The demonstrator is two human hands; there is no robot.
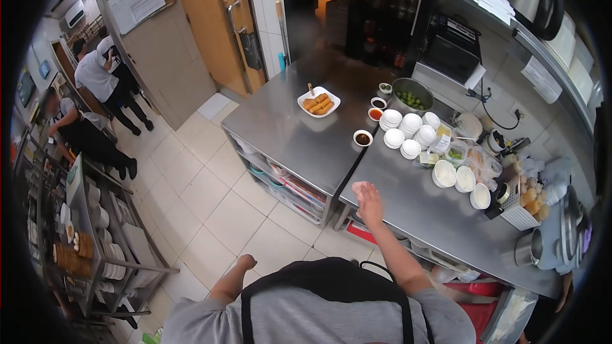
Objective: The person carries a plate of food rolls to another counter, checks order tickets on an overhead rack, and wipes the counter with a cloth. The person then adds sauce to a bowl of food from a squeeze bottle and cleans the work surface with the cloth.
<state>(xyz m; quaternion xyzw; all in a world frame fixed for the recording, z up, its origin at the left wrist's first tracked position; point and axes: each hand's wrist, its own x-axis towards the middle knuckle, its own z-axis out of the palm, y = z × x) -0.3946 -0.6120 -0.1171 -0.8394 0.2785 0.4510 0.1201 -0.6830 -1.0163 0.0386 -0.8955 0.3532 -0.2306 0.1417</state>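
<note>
My right hand (370, 206) is at the near edge of the steel counter (408, 207), its fingers on a small pale pink piece (361, 190) that looks like a folded cloth. Over the tiled floor, away from the counter, my left hand (246, 262) is closed with no object visible in it. Beyond my right hand stands a white bowl of dark sauce (363, 139). A square white dish with fried rolls (319, 103) sits farther back on the left part of the counter.
Stacked white cups (410, 134), rice bowls (464, 179) and a pot of green fruit (412, 95) crowd the counter's back. A white basket (519, 211) stands at right. Co-workers (95, 73) are at left, near a dish rack (105, 248).
</note>
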